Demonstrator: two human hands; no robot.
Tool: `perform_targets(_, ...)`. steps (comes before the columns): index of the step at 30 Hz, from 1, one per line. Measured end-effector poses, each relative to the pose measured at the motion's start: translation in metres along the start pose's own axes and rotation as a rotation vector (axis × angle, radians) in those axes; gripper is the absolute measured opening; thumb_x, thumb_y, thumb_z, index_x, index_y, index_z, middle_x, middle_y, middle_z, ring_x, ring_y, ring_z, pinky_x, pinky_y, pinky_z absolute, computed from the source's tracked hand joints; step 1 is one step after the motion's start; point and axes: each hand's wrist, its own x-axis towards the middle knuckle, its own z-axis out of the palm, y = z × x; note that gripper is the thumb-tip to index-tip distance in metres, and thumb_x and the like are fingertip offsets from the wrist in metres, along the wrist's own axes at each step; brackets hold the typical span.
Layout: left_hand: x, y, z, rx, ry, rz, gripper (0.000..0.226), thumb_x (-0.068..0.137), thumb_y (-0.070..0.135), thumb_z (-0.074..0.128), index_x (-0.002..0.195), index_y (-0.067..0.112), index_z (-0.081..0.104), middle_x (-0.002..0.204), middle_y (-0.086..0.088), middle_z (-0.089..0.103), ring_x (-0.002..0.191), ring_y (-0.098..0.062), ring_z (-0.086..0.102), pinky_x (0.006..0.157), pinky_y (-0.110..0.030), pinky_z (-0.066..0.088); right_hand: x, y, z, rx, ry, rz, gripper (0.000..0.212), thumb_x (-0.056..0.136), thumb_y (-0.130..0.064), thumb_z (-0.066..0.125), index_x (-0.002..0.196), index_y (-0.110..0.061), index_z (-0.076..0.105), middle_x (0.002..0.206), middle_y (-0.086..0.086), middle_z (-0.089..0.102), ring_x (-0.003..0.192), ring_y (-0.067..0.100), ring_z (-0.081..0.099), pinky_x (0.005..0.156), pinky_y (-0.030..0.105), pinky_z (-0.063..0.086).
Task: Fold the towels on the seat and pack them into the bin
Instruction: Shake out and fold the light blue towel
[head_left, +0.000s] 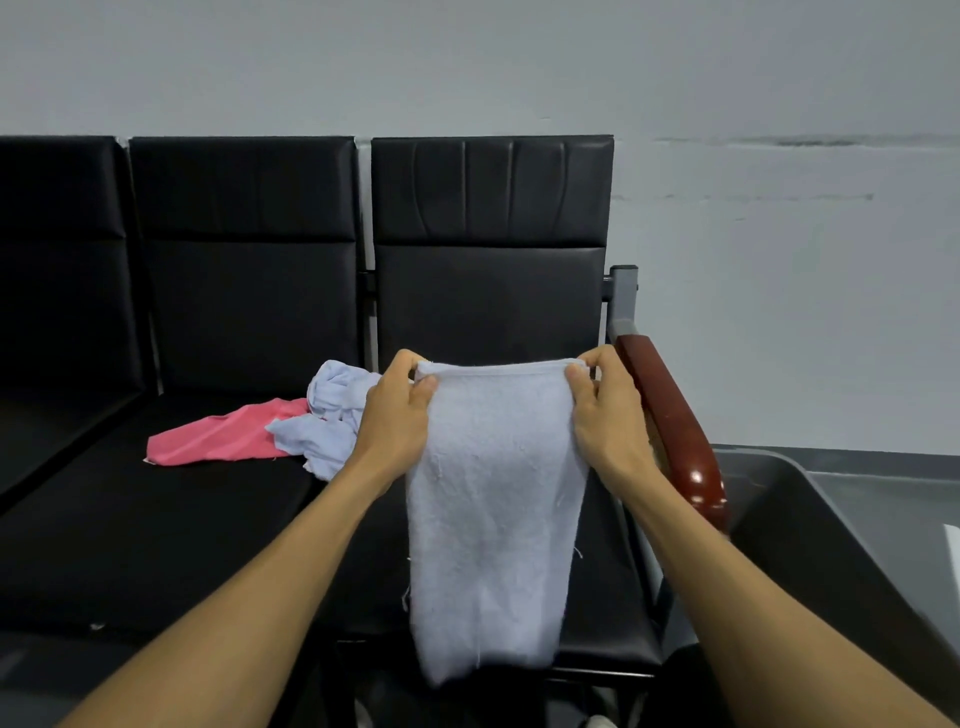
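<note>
While white towel (493, 509) hangs in front of seat (156, 530), L hand (397, 415) pinches its top-left corner, R hand (602, 410) pinches top-right; top edge taut btwn them. Crumpled white towel (332, 415) + pink towel (228, 434) lie on seat, left of hands. Grey bin (810, 525) at right, beyond wooden armrest (670, 421).

This looks like a waiting area or lobby. A row of linked black padded seats (249, 322) stands against a bare grey wall (467, 62). A glossy reddish-brown armrest (670, 415) caps the row's right end.
</note>
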Motion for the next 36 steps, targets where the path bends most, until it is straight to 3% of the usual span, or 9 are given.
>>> perform_targets(5, 0.000, -0.052, 0.023, 0.065, -0.033, -0.126, 0.028, 0.103, 0.015, 0.047, 0.077, 0.003, 0.044, 0.073, -0.007, 0.046, 0.068, -0.014, 0.039, 0.063, -0.032, 0.033, -0.007, 0.051, 0.023, -0.103, -0.120, 0.113, 0.018, 0.105, -0.024, 0.045, 0.096, -0.010, 0.051, 0.079, 0.004, 0.059, 0.071, 0.013, 0.054, 0.062, 0.031, 0.047)
perform_targets(8, -0.002, -0.088, 0.039, 0.165, -0.077, -0.194, 0.035, 0.102, 0.017, 0.048, 0.069, 0.005, 0.043, 0.067, -0.003, 0.048, 0.064, -0.015, 0.040, 0.060, -0.035, 0.031, -0.012, 0.086, 0.040, -0.146, -0.158, 0.163, 0.017, 0.104, -0.022, 0.047, 0.091, -0.013, 0.051, 0.065, 0.001, 0.055, 0.055, 0.012, 0.047, 0.049, 0.027, 0.033)
perform_targets(13, 0.001, -0.148, 0.063, 0.291, -0.079, -0.196, 0.033, 0.100, 0.020, 0.058, 0.070, 0.008, 0.054, 0.077, -0.002, 0.053, 0.078, -0.028, 0.053, 0.066, -0.037, 0.037, -0.010, 0.134, 0.067, -0.190, -0.197, 0.238, 0.018, 0.099, -0.026, 0.058, 0.085, -0.015, 0.058, 0.075, -0.003, 0.063, 0.066, 0.011, 0.058, 0.053, 0.023, 0.039)
perform_targets(16, 0.010, -0.169, 0.074, 0.289, -0.098, -0.266, 0.028, 0.100, 0.023, 0.058, 0.077, 0.006, 0.061, 0.080, -0.008, 0.057, 0.076, -0.020, 0.054, 0.065, -0.036, 0.038, -0.001, 0.158, 0.081, -0.213, -0.210, 0.273, 0.017, 0.096, -0.027, 0.063, 0.082, -0.017, 0.063, 0.077, -0.007, 0.065, 0.070, 0.004, 0.060, 0.054, 0.018, 0.039)
perform_targets(22, 0.020, -0.185, 0.092, 0.066, -0.215, -0.488, 0.023, 0.104, 0.022, 0.049, 0.090, 0.004, 0.054, 0.068, -0.011, 0.057, 0.046, -0.020, 0.060, 0.048, -0.029, 0.046, 0.005, 0.180, 0.095, -0.232, -0.359, 0.348, 0.018, 0.106, -0.030, 0.043, 0.092, -0.020, 0.049, 0.065, 0.007, 0.067, 0.050, 0.018, 0.066, 0.058, 0.043, 0.057)
perform_targets(26, 0.024, -0.185, 0.100, -0.133, -0.211, -0.527, 0.033, 0.106, 0.024, 0.048, 0.099, -0.008, 0.051, 0.087, -0.018, 0.066, 0.073, -0.030, 0.076, 0.079, -0.048, 0.062, 0.007, 0.189, 0.102, -0.206, -0.384, 0.361, 0.017, 0.106, -0.032, 0.039, 0.091, -0.024, 0.043, 0.072, 0.006, 0.069, 0.065, 0.025, 0.070, 0.065, 0.049, 0.059)
perform_targets(31, 0.035, -0.185, 0.097, -0.193, -0.106, -0.629, 0.067, 0.098, 0.063, 0.043, 0.085, 0.004, 0.073, 0.089, -0.010, 0.076, 0.090, -0.024, 0.072, 0.088, -0.042, 0.057, 0.010, 0.175, 0.107, -0.105, -0.292, 0.376, 0.035, 0.106, -0.038, 0.039, 0.089, -0.010, 0.053, 0.079, -0.001, 0.059, 0.072, 0.012, 0.054, 0.063, 0.027, 0.043)
perform_targets(33, 0.032, -0.183, 0.094, -0.115, -0.112, -0.600, 0.060, 0.102, 0.053, 0.045, 0.073, 0.008, 0.072, 0.077, -0.002, 0.076, 0.084, -0.018, 0.068, 0.085, -0.037, 0.050, 0.009, 0.175, 0.107, -0.047, -0.273, 0.421, 0.041, 0.106, -0.039, 0.041, 0.083, -0.009, 0.057, 0.072, -0.003, 0.066, 0.060, 0.002, 0.051, 0.056, 0.018, 0.038)
perform_targets(36, 0.023, -0.183, 0.090, -0.021, -0.165, -0.544, 0.031, 0.099, 0.026, 0.062, 0.073, 0.012, 0.070, 0.070, -0.001, 0.074, 0.072, -0.010, 0.065, 0.076, -0.029, 0.047, 0.003, 0.181, 0.106, -0.048, -0.317, 0.500, 0.021, 0.098, -0.024, 0.062, 0.082, -0.011, 0.061, 0.074, -0.002, 0.069, 0.056, -0.002, 0.053, 0.052, 0.011, 0.038)
